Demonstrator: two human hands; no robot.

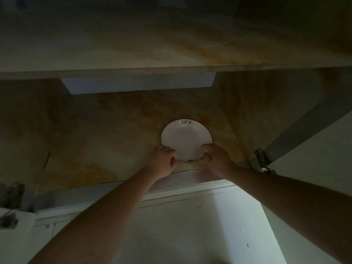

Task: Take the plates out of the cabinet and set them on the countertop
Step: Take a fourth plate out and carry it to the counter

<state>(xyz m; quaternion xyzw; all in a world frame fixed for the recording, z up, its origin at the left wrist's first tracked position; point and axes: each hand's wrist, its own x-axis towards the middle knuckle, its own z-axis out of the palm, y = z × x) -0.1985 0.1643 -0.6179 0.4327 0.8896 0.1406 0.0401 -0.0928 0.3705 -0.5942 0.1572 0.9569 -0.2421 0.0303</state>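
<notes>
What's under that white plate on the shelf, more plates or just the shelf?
The white plate appears to lie directly on the cabinet shelf; only one rim shows. The left hand and right hand cover its near edges, so anything beneath there is hidden.

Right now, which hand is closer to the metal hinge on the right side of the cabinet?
The right hand. It grips the plate's right edge, just left of the hinge; the left hand is at the plate's far side.

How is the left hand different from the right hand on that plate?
The left hand meets the white plate at its lower left edge, fingers curled under; the right hand meets the lower right edge, fingers spread over the rim. Both touch the plate on the cabinet shelf; whether either grips yet is unclear.
</notes>
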